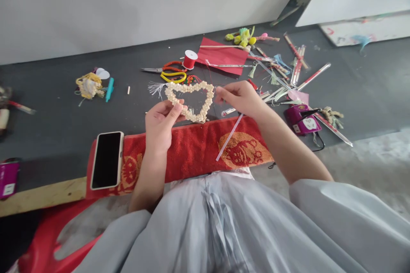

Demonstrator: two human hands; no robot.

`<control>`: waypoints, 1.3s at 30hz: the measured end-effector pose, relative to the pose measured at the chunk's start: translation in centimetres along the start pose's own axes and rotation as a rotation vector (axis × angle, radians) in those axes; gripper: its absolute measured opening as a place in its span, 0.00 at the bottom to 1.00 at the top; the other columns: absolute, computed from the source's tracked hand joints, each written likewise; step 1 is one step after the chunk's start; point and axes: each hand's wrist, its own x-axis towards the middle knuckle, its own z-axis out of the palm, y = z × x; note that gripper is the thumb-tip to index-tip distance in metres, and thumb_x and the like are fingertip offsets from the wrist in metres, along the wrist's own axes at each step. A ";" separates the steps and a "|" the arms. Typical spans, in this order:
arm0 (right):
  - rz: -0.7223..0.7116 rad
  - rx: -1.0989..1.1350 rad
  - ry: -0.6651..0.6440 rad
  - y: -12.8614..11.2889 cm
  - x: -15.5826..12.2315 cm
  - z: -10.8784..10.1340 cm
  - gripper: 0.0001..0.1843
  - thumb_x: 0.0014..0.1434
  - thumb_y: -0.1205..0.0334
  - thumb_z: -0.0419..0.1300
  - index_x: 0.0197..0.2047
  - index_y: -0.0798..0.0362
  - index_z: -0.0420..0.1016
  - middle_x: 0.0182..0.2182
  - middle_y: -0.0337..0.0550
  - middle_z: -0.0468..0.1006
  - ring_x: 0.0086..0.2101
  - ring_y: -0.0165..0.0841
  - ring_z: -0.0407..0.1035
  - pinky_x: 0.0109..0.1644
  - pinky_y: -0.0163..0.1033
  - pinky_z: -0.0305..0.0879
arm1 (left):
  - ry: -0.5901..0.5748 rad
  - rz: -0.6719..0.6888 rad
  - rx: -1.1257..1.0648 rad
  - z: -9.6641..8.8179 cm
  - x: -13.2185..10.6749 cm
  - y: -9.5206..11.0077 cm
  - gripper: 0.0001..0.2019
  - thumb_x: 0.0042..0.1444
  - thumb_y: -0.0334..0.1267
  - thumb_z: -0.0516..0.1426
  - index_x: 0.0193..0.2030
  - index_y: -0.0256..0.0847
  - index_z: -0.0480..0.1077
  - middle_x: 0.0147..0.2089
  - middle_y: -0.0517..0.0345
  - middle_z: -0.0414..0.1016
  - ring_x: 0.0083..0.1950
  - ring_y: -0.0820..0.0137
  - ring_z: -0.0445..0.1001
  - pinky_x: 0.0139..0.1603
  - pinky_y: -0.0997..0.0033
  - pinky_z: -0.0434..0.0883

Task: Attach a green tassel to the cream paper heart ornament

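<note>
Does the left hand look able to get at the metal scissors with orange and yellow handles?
Probably yes: the scissors lie beyond the left hand, with nothing covering the blades. But that hand grips the cream heart-shaped beaded ornament, so it would likely need freeing first.

No text is legible, even on the purple box (297,117) at right.

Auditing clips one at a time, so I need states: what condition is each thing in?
Left hand: closed on the beaded heart
Beaded heart: held above the table
Right hand: fingers bent near the heart's right edge, grip unclear
Scissors: lying, blades look shut
Phone: face up, screen dark
Spool: upright, red thread wound on
Towel: spread out
</note>
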 end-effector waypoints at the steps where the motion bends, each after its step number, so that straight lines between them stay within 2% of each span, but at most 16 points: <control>1: 0.014 0.035 0.000 -0.4 -0.2 0.4 0.24 0.59 0.41 0.62 0.29 0.56 0.80 0.25 0.42 0.76 0.25 0.25 0.64 0.32 0.35 0.61 | -0.002 -0.002 -0.001 0.1 0.0 0.0 0.24 0.41 0.57 0.75 0.36 0.40 0.82 0.33 0.59 0.84 0.33 0.74 0.81 0.34 0.77 0.81; 4: -0.041 0.130 0.018 -1.2 -1.0 1.2 0.20 0.51 0.45 0.69 0.35 0.55 0.80 0.30 0.41 0.78 0.25 0.24 0.62 0.30 0.34 0.60 | 0.021 -0.015 -0.030 0.4 0.0 0.2 0.25 0.38 0.58 0.75 0.35 0.40 0.82 0.33 0.59 0.83 0.32 0.74 0.81 0.33 0.77 0.80; 6: -0.053 0.169 0.028 -1.5 -1.5 1.4 0.20 0.53 0.44 0.68 0.37 0.55 0.80 0.31 0.41 0.78 0.25 0.23 0.61 0.30 0.34 0.58 | 0.043 -0.027 -0.052 0.7 0.0 0.4 0.26 0.36 0.58 0.76 0.34 0.41 0.81 0.31 0.60 0.83 0.31 0.75 0.80 0.33 0.78 0.80; 9: -0.011 0.171 0.043 -1.6 -2.2 1.5 0.20 0.54 0.45 0.67 0.32 0.56 0.78 0.26 0.39 0.75 0.24 0.23 0.59 0.28 0.34 0.55 | 0.066 -0.036 -0.076 0.9 0.1 0.4 0.26 0.34 0.58 0.76 0.34 0.42 0.81 0.31 0.61 0.83 0.32 0.74 0.80 0.33 0.77 0.79; 12: -0.026 0.181 0.045 -1.6 -2.7 1.5 0.19 0.50 0.49 0.70 0.38 0.56 0.80 0.31 0.40 0.78 0.25 0.22 0.61 0.30 0.34 0.58 | 0.070 -0.048 -0.105 0.8 0.3 0.1 0.26 0.34 0.57 0.77 0.35 0.42 0.82 0.32 0.60 0.83 0.33 0.75 0.80 0.34 0.78 0.79; 15: -0.047 0.197 -0.007 -1.7 -3.0 1.9 0.21 0.55 0.45 0.67 0.41 0.57 0.82 0.32 0.42 0.79 0.25 0.22 0.61 0.31 0.34 0.58 | 0.075 -0.054 -0.134 0.8 0.4 -0.3 0.26 0.34 0.56 0.77 0.35 0.42 0.81 0.33 0.60 0.83 0.33 0.75 0.81 0.36 0.77 0.80; 18: -0.067 0.258 -0.012 -2.2 -3.2 3.0 0.25 0.53 0.42 0.69 0.41 0.56 0.81 0.33 0.41 0.79 0.25 0.22 0.60 0.31 0.34 0.59 | 0.080 -0.048 -0.163 0.9 0.4 -0.8 0.25 0.35 0.55 0.77 0.36 0.42 0.80 0.35 0.60 0.84 0.37 0.73 0.83 0.40 0.75 0.81; 24: 0.004 0.296 0.151 -3.1 -3.5 5.7 0.28 0.49 0.37 0.70 0.41 0.52 0.77 0.36 0.41 0.78 0.28 0.24 0.62 0.33 0.35 0.64 | 0.068 -0.013 -0.123 1.0 0.2 -1.7 0.26 0.39 0.58 0.75 0.37 0.42 0.76 0.47 0.55 0.85 0.50 0.65 0.84 0.51 0.66 0.82; 27: 0.001 0.279 0.206 -3.5 -3.8 5.6 0.31 0.50 0.34 0.69 0.45 0.51 0.76 0.41 0.43 0.77 0.29 0.25 0.63 0.32 0.35 0.64 | 0.071 0.045 -0.081 0.9 -0.1 -2.0 0.27 0.41 0.60 0.74 0.40 0.43 0.77 0.46 0.55 0.84 0.51 0.64 0.84 0.52 0.65 0.81; 31: -0.030 0.219 0.202 -3.9 -4.3 4.5 0.32 0.52 0.32 0.67 0.50 0.48 0.75 0.44 0.46 0.76 0.30 0.26 0.63 0.31 0.36 0.64 | 0.079 0.199 -0.011 0.6 -0.3 -2.5 0.23 0.47 0.59 0.72 0.40 0.44 0.79 0.42 0.57 0.84 0.45 0.68 0.84 0.49 0.68 0.81; 35: -0.025 0.229 0.169 -3.0 -4.9 4.1 0.25 0.52 0.42 0.70 0.46 0.49 0.77 0.37 0.42 0.78 0.30 0.27 0.65 0.32 0.35 0.65 | 0.088 0.413 0.123 -0.7 -0.6 -3.5 0.16 0.53 0.53 0.71 0.38 0.44 0.80 0.40 0.58 0.84 0.42 0.70 0.83 0.48 0.70 0.80; 39: 0.035 0.339 0.083 -0.9 -6.1 4.9 0.21 0.52 0.52 0.69 0.46 0.52 0.77 0.35 0.40 0.80 0.30 0.26 0.70 0.32 0.34 0.68 | -0.056 0.536 0.404 -2.3 -1.8 -4.2 0.12 0.61 0.49 0.65 0.45 0.45 0.81 0.47 0.55 0.85 0.49 0.67 0.84 0.52 0.68 0.79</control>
